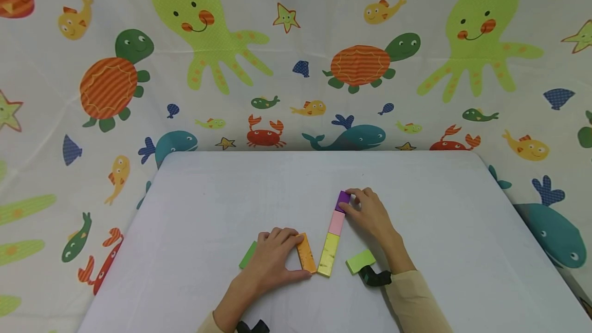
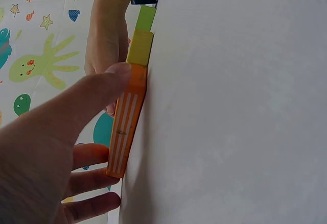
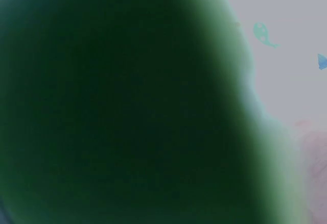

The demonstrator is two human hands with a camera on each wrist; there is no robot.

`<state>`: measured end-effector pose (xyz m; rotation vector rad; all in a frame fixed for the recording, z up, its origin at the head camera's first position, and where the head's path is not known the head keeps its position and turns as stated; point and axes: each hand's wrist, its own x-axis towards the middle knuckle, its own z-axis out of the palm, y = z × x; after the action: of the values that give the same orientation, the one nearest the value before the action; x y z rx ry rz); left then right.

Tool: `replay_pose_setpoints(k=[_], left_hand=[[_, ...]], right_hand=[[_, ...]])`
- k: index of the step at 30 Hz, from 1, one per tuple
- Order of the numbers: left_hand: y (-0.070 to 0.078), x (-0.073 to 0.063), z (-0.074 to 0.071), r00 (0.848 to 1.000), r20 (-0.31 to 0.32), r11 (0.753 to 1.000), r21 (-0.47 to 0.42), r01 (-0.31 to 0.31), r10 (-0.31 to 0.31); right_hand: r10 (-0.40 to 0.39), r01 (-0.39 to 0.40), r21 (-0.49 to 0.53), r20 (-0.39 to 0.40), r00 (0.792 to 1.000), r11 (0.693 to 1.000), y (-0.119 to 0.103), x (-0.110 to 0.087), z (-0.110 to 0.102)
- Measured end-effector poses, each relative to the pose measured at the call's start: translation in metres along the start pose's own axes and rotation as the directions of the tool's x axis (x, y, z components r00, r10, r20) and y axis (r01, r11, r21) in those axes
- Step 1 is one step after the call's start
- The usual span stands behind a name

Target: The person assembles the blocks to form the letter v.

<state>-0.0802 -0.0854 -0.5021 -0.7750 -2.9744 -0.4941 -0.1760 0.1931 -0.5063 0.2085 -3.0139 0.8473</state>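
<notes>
My left hand [image 1: 274, 255] grips an orange block [image 1: 306, 254] by its ends, thumb at the near end and fingertips at the far end. White stripes run along the side of this block in the left wrist view. My right hand [image 1: 371, 215] pinches a purple block [image 1: 342, 201] between thumb and fingers. The purple block tops a slanting row, with a pink block [image 1: 336, 223] and a yellow block [image 1: 328, 255] below it, end to end. The orange block's near end lies close beside the yellow block's, so they form a narrow V.
A green block [image 1: 248, 255] lies left of my left hand, partly hidden by it. Under my right wrist sits a light green block [image 1: 361, 261], beside the black wrist camera [image 1: 375, 276]. A blurred dark green shape [image 3: 127, 106] fills most of the right wrist view.
</notes>
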Motion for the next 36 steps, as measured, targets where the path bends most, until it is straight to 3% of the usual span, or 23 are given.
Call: replay_pose_setpoints(k=[36], left_hand=[[-0.0005,-0.0004,-0.0002,1.0,-0.005,1.0,0.005,-0.004,0.004]], right_hand=[[-0.009,0.009,-0.005,-0.008,1.0,1.0,0.0024,0.0006,0.0026]])
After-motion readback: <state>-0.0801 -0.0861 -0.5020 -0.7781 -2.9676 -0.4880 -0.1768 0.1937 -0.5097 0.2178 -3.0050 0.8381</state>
